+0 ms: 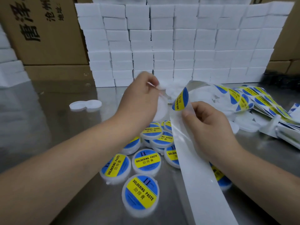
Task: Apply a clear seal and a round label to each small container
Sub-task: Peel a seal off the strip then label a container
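Lidded white containers, contents hidden, lie heaped on the counter [65, 135] at 6 o'clock: the labelled containers [146, 161] bear blue-and-yellow "SOLDERING PASTE" discs. At centre the left hand [141, 96] holds a bare white container [160, 109], its fingers curled round the rim. At 3 o'clock of it, the right hand [209, 125] pinches a glossy backing strip [194, 168], with a round label [181, 100] half lifted at the strip's fold

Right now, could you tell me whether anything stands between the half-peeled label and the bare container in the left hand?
Nothing visible does. The label curls off the strip in the right hand, just right of the container in the left hand, with only air between. That hand covers the container's left part.
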`<state>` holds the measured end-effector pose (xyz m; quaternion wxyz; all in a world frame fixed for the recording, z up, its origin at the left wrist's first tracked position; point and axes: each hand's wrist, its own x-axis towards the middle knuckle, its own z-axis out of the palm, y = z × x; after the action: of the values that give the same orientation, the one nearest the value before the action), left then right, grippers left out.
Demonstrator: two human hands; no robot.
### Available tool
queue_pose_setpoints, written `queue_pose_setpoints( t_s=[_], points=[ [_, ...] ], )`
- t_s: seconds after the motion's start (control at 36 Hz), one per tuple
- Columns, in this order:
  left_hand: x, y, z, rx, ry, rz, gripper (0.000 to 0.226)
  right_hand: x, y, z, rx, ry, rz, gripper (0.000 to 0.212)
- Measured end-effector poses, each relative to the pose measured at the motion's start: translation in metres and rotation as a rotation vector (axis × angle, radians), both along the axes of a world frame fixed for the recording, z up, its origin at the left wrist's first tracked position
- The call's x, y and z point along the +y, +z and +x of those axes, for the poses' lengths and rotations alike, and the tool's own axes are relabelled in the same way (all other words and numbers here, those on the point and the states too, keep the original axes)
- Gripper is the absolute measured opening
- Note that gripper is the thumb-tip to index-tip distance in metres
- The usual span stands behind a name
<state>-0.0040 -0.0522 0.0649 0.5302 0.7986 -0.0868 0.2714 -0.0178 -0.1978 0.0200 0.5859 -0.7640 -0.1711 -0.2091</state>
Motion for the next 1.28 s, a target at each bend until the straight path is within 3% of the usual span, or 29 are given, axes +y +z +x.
queue_pose_setpoints(
  t_s=[0.11, 0.25, 0.31, 0.42, 0.61, 0.69, 0.92, 1.03, 1.14, 1.28],
  points=[
    [0.002, -0.006, -0.012, 0.022, -0.085, 0.211, 0.019, 0.001, 0.003, -0.003, -0.049, 0.006, -0.025, 0.017],
    [0.005, -0.007, -0.020, -0.025, -0.079, 0.443, 0.029, 0.000, 0.002, -0.003, -0.098, 0.030, -0.066, 0.020],
    [0.006, -0.008, -0.021, -0.027, -0.061, 0.491, 0.038, 0.000, 0.001, -0.003, -0.109, 0.044, -0.057, 0.025],
    [0.004, -0.010, -0.022, -0.036, -0.030, 0.543, 0.038, 0.001, 0.002, -0.002, -0.133, 0.057, -0.114, 0.016],
    [0.003, -0.007, -0.025, -0.089, 0.014, 0.696, 0.043, 0.000, 0.001, -0.001, -0.235, 0.058, -0.230, 0.025],
    [0.005, -0.005, -0.022, -0.061, 0.046, 0.713, 0.038, 0.000, -0.001, -0.001, -0.251, 0.034, -0.274, 0.020],
    [0.013, 0.000, -0.015, -0.077, 0.119, 0.708, 0.050, 0.000, 0.002, -0.004, -0.258, 0.040, -0.296, 0.026],
    [0.014, -0.001, -0.014, -0.096, 0.111, 0.706, 0.041, -0.001, 0.001, -0.004, -0.205, 0.025, -0.258, 0.023],
    [0.021, 0.005, -0.010, -0.092, 0.154, 0.615, 0.024, -0.001, 0.001, -0.003, -0.165, 0.007, -0.207, 0.038],
    [0.035, 0.013, -0.001, -0.069, 0.299, 0.627, 0.029, -0.002, 0.001, -0.003, -0.197, -0.049, -0.168, 0.055]
  ],
)
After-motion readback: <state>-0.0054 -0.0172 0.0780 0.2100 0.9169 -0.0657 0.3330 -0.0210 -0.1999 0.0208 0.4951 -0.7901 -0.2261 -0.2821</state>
